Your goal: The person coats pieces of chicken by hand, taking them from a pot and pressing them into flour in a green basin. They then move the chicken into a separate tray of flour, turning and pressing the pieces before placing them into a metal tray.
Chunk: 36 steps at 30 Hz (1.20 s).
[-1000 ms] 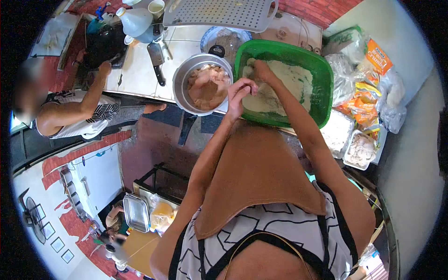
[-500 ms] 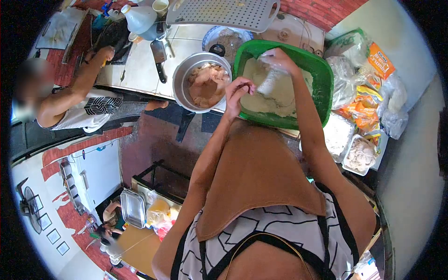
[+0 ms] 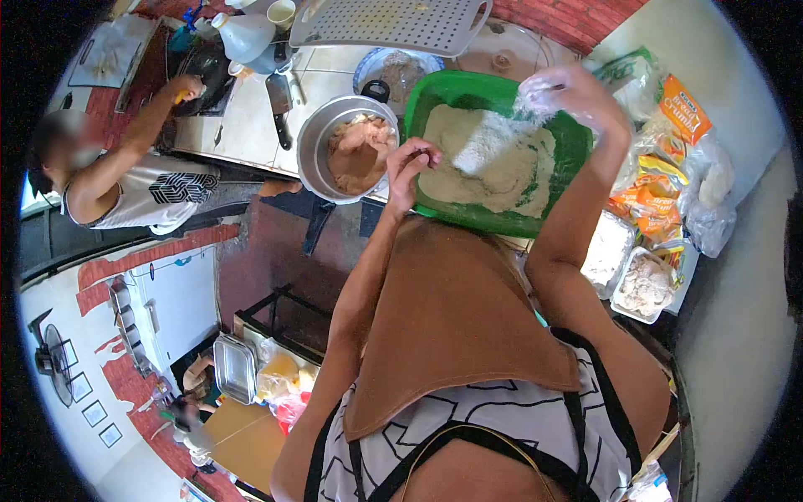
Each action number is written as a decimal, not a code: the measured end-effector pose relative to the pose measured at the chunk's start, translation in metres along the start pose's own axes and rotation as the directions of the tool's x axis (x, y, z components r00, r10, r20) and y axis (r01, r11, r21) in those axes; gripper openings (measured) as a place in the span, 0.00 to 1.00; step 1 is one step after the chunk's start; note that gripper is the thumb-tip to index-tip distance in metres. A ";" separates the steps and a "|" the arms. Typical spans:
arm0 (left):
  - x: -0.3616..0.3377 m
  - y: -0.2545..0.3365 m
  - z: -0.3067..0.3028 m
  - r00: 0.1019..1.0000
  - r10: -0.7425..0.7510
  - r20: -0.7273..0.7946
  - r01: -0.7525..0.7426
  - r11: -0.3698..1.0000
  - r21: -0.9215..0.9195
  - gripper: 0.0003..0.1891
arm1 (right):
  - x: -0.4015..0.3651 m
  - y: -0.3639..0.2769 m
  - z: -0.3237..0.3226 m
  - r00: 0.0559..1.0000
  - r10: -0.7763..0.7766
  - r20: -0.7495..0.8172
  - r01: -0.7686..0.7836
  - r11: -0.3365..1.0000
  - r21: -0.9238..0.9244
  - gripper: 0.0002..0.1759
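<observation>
A green plastic tub (image 3: 428,88) holds pale flour-like powder (image 3: 456,188). A heaped lump coated in white powder (image 3: 485,142) lies in it, and what is underneath cannot be seen. My right hand (image 3: 573,96) is raised over the tub's far right corner, its fingers white with powder and blurred, with loose powder around them. My left hand (image 3: 407,171) hovers at the tub's left rim, fingers half curled with nothing in them. Beside it stands a metal pot (image 3: 311,159) with pieces of raw meat (image 3: 364,138) in it.
Behind the pot are a patterned bowl (image 3: 368,67), a cleaver (image 3: 279,100) and a perforated grey tray (image 3: 385,23). Orange packets (image 3: 657,201) and white trays (image 3: 642,284) of food sit on the right. At left, another person (image 3: 134,184) reaches toward a dark pan (image 3: 205,75).
My right hand has risen from the powder and moved right, over the tub's corner. My left hand remains by the left rim. The view has shifted slightly.
</observation>
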<state>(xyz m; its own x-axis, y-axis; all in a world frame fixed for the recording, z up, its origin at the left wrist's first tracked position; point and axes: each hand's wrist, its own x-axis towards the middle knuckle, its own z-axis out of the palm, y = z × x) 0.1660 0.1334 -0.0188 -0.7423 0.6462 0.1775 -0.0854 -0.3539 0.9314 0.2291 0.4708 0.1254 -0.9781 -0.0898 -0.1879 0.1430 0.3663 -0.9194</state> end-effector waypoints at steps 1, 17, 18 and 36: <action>-0.002 0.000 0.001 1.000 -0.003 -0.013 0.003 1.000 -0.003 0.12 | -0.009 -0.009 -0.002 0.993 -0.055 -0.102 0.047 0.995 -0.083 0.17; 0.001 0.004 0.007 0.996 -0.081 -0.023 0.082 0.996 0.026 0.11 | -0.036 -0.034 0.024 0.897 -0.160 -0.413 0.155 0.987 -0.045 0.15; 0.001 0.004 0.007 0.997 -0.071 -0.029 0.071 0.997 0.021 0.11 | -0.033 -0.037 0.028 0.929 -0.083 -0.360 0.028 0.987 -0.157 0.15; -0.004 0.002 0.006 0.991 -0.119 -0.053 0.124 0.987 0.103 0.12 | -0.008 0.002 0.070 0.845 -0.041 -0.533 0.050 0.999 0.002 0.16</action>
<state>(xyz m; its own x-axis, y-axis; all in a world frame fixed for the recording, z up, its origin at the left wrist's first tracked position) 0.1729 0.1341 -0.0158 -0.7609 0.6470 0.0481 -0.1082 -0.1996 0.9739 0.2474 0.4071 0.1010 -0.9130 0.4031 0.0630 0.0946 0.3594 -0.9284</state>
